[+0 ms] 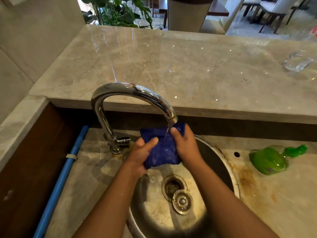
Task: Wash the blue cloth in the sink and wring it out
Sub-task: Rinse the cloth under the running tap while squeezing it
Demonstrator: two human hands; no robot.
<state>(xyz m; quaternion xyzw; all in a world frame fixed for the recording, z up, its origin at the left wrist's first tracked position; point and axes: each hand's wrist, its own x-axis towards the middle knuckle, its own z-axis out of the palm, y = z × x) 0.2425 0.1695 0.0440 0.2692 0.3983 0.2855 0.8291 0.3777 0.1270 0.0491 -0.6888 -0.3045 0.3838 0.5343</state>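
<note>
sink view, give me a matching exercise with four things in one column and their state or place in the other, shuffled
Things
1 blue cloth
2 tap
3 drain plug
4 green bottle

States or places
a lying on its side, right of the sink
b running water
c gripped by left hand and right hand
d inside the sink, off the drain hole

Pairs: 1-c, 2-b, 3-d, 4-a
</note>
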